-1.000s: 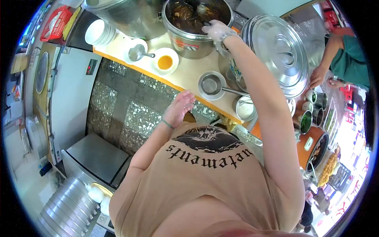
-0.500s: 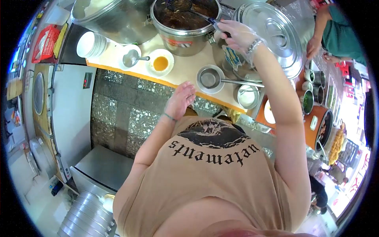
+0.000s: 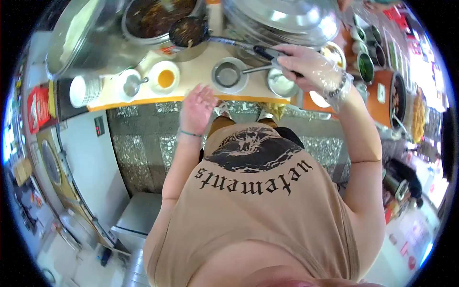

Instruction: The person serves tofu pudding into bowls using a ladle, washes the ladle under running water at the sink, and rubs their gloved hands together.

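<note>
My right hand (image 3: pixel 306 67), in a clear plastic glove, grips the dark handle of a ladle (image 3: pixel 189 32). The ladle's bowl carries dark chopped food and sits over the near right rim of a metal pot (image 3: pixel 125 29) filled with dark brown stew. My left hand (image 3: pixel 198 107) hovers open by the counter's front edge, fingers spread, holding nothing. Beyond it stand a white bowl with orange liquid (image 3: pixel 166 79) and a small long-handled metal pan (image 3: pixel 227 75) resting in a white bowl. A container with white contents (image 3: pixel 281 83) is below my right hand.
Stacked white plates (image 3: pixel 85 91) and a metal ladle in a white dish (image 3: pixel 131 86) stand on the counter's left part. A large metal pot (image 3: pixel 103 45) is at back left, a big metal lid (image 3: pixel 287 16) at back right. Food containers (image 3: pixel 366 67) line the right side.
The ladle has risen out of the stew with food in it, and my right hand has moved nearer to me. My left hand shows its fingers more spread. The view has shifted.
</note>
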Motion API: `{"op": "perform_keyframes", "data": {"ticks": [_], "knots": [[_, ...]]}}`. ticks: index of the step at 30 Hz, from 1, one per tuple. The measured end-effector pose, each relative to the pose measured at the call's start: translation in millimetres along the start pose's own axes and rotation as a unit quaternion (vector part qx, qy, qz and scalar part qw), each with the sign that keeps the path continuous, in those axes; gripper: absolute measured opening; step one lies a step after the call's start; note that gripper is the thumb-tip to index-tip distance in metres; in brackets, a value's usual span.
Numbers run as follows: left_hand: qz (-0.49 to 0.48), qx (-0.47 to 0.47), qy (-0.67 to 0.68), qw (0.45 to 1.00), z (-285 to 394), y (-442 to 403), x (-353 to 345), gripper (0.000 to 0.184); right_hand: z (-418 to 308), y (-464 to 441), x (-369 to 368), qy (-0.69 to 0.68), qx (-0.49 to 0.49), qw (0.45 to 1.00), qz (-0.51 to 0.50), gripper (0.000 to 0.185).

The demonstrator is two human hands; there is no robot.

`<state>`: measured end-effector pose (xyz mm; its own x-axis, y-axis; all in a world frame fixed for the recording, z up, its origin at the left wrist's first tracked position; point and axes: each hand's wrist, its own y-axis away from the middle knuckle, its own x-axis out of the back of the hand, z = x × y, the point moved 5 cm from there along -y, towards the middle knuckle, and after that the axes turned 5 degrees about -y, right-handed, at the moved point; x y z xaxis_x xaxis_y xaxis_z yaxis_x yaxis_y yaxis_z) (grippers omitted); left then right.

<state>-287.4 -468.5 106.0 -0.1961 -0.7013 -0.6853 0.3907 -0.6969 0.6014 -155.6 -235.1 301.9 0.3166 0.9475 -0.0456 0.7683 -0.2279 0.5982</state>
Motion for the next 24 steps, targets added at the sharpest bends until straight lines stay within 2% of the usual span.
{"op": "perform_keyframes", "data": {"ticks": [1,2,4,5,8,10,12,14,16,21,22,24], "knots": [[0.000,0.004,0.017,1.000,-5.1,-3.2,-5.8,0.046,7.7,17.9,7.1,-0.003,0.004,1.000,0.030,0.041],[-0.008,0.023,0.008,1.000,-12.9,-6.1,-11.2,0.046,15.9,36.5,15.8,-0.030,-0.011,0.999,0.012,0.041],[-0.012,0.005,0.017,1.000,-28.1,-12.7,-25.2,0.052,35.3,74.3,38.0,0.018,-0.006,0.999,0.050,0.048],[0.003,0.013,0.011,1.000,-38.2,-12.9,-38.7,0.056,36.4,100.1,47.4,0.037,-0.049,0.996,0.068,0.048],[-0.014,0.042,-0.016,0.999,-78.4,-17.2,-63.2,0.058,63.2,157.4,79.5,0.020,-0.044,0.995,0.092,0.048],[0.007,0.066,-0.022,0.998,-108.8,-17.1,-80.2,0.059,83.9,194.1,100.6,0.011,-0.040,0.994,0.100,0.048],[-0.035,0.105,0.005,0.994,-141.4,-17.4,-94.1,0.059,111.6,230.2,125.6,-0.069,-0.066,0.985,0.144,0.049],[-0.037,0.115,-0.002,0.993,-170.9,-18.5,-110.4,0.057,135.6,254.8,146.4,-0.084,-0.049,0.985,0.140,0.052],[-0.058,0.141,-0.014,0.988,-198.7,-18.7,-125.2,0.054,168.0,274.1,168.9,-0.212,0.019,0.958,0.192,0.049],[-0.071,0.173,-0.032,0.982,-245.2,-16.4,-154.9,0.049,209.4,290.9,220.1,-0.178,-0.065,0.940,0.282,0.050],[-0.073,0.177,-0.037,0.981,-252.3,-15.4,-158.6,0.048,226.6,281.9,232.6,-0.179,-0.063,0.941,0.281,0.050],[-0.073,0.180,-0.045,0.980,-261.4,-15.5,-162.9,0.048,272.4,257.3,263.5,-0.103,-0.013,0.933,0.345,0.049]]}}
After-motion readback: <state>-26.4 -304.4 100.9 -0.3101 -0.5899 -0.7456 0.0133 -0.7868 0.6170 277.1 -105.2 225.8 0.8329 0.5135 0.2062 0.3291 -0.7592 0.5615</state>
